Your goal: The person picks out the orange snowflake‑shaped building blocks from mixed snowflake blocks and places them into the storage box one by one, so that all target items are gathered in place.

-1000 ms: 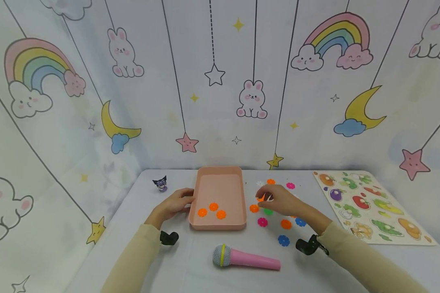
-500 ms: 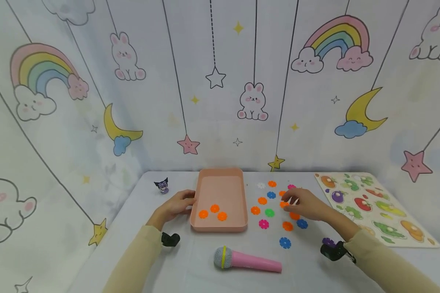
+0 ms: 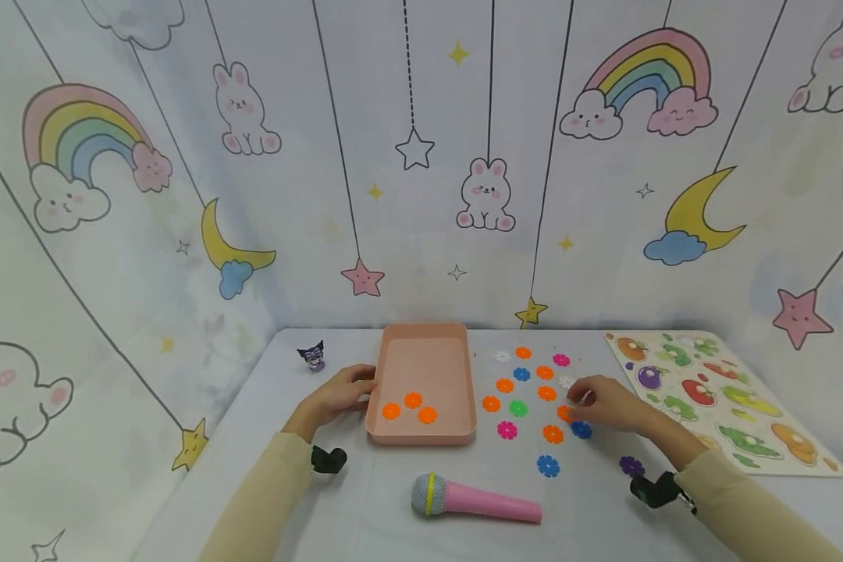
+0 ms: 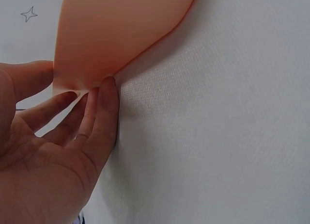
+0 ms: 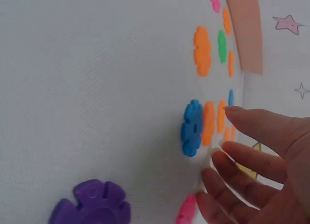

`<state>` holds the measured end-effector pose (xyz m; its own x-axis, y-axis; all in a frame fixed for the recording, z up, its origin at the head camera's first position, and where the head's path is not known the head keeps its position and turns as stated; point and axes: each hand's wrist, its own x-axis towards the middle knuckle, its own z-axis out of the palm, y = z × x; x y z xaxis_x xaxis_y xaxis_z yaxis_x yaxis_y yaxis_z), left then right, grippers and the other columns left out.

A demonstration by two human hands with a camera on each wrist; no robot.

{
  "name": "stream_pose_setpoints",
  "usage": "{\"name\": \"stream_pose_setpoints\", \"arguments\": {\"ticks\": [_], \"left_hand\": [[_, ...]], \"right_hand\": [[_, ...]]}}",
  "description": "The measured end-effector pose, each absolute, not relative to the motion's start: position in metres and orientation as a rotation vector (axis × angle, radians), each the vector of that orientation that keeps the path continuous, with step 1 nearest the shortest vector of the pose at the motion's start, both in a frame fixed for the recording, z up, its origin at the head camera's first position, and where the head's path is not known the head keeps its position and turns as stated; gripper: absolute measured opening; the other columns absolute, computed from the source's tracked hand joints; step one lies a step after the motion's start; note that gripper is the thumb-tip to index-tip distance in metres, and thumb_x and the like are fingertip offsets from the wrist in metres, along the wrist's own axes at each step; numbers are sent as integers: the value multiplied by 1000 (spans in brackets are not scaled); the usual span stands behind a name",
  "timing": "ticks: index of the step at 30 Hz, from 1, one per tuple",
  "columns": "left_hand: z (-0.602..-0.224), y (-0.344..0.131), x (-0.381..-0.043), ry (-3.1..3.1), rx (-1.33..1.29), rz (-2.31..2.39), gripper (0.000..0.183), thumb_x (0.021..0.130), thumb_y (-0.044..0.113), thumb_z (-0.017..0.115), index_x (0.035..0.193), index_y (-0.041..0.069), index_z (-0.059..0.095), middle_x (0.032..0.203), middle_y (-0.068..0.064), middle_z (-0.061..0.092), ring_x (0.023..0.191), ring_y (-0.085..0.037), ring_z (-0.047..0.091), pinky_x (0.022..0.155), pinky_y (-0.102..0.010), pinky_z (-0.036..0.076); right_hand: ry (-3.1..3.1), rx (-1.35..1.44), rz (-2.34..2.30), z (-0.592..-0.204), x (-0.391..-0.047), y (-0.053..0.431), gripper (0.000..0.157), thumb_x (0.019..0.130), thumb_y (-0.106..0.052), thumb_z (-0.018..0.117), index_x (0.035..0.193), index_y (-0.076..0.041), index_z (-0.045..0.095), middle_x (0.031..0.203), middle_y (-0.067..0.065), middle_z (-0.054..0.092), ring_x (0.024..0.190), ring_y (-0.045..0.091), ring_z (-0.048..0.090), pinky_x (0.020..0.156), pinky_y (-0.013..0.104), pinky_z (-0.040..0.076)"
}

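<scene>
My left hand (image 3: 335, 396) grips the left side of a peach-coloured tray (image 3: 425, 361). In the left wrist view, its thumb (image 4: 36, 77) meets the tray's rim while the fingertips press low on the wall. Three orange flower-shaped plastic pieces (image 3: 413, 400) lie inside, towards the near end. My right hand (image 3: 607, 402) hovers over the right side of the scattered pieces, thumb and fingers apart with nothing between them. Its fingertips overlap an orange flower piece (image 3: 564, 414) in the head view, and a blue flower piece (image 5: 192, 128) lies just beside that one.
More flower pieces, such as a green one (image 3: 517, 408) and a purple one (image 3: 631, 467), lie right of the tray. A pink toy microphone (image 3: 492, 500) lies in front. At right is a vegetable puzzle board (image 3: 736, 416); a small dark figurine (image 3: 313, 357) stands back left.
My right hand has moved right and nearer, from the pieces beside the tray to those farther right, uncovering several of them. My left hand stays at the tray, which holds the same three orange pieces.
</scene>
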<state>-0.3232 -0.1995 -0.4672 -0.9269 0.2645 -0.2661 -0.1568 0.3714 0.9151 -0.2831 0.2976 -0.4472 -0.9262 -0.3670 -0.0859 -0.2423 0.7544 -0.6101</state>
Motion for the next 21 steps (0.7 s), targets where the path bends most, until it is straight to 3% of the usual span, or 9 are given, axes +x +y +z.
{"name": "stream_pose_setpoints", "arguments": {"ticks": [21], "left_hand": [[-468,-199,-323,2245,92,1609,49,106,17,53,152,1,43,153,-18,46,131,-34,54,106,-49,51]], "right_hand": [[2797,-518,-900,-459,-290,302,22,88,-18,81,100,-5,68,89,0,63,81,18,55,71,23,53]]}}
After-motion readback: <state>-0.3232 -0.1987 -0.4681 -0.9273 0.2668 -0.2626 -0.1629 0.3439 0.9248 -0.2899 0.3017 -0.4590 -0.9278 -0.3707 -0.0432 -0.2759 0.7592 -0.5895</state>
